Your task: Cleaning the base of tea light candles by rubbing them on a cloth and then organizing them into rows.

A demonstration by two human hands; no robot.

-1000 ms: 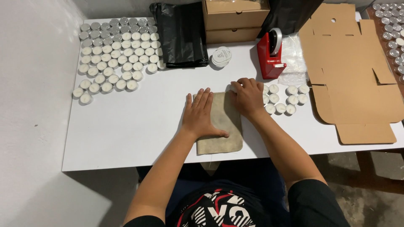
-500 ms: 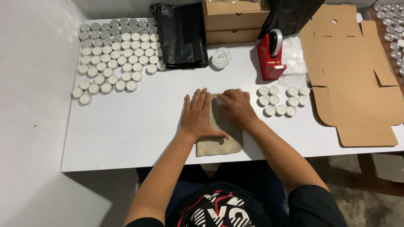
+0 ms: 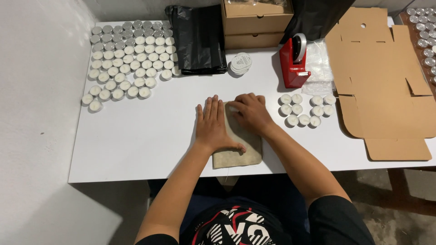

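A small beige cloth pouch (image 3: 240,152) lies flat on the white table (image 3: 136,140), near its front edge. My left hand (image 3: 215,124) presses flat on the pouch's left side, fingers straight and together. My right hand (image 3: 250,111) rests on the pouch's upper right part with fingers curled at its top edge; something small and white shows under the fingertips. Just right of my right hand sits a cluster of several white tealight candles (image 3: 305,110).
Rows of several tealights (image 3: 129,59) fill the table's far left. A black plastic bag (image 3: 198,38), stacked cardboard boxes (image 3: 256,22), round labels (image 3: 240,63), a red tape dispenser (image 3: 294,63) and a flat unfolded carton (image 3: 386,81) line the back and right.
My right hand has drawn back left from the tealight cluster onto the pouch's top. The left hand stays pressed flat on the pouch.
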